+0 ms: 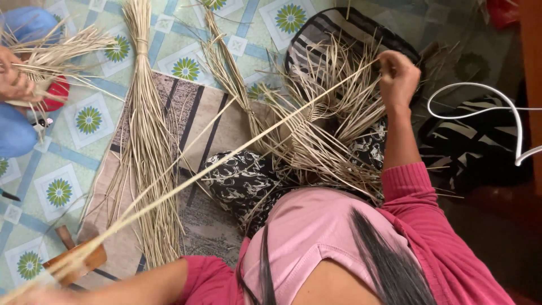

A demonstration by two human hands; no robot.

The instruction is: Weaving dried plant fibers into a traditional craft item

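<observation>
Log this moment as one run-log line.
right hand: grips long straw strand | left hand: strand's far end | lap: straw weave | floor: straw bundle

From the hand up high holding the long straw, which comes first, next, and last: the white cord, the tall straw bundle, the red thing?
From the right hand:
1. White cord, just beside it.
2. Tall straw bundle, lying mid-floor.
3. Red thing, far edge, by another person's hand.

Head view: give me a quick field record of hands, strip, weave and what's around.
right hand: raised, gripping one end of the strip
left hand: low at frame edge, at the strip's other end, mostly cut off
strip: long, pale, stretched taut between both hands
weave: unfinished, loose ends sticking out, on the lap
bundle: strips lying on the mat
mat: brown striped, on patterned floor
wooden block: near left hand
other person's hand: top left, holding strips
</observation>
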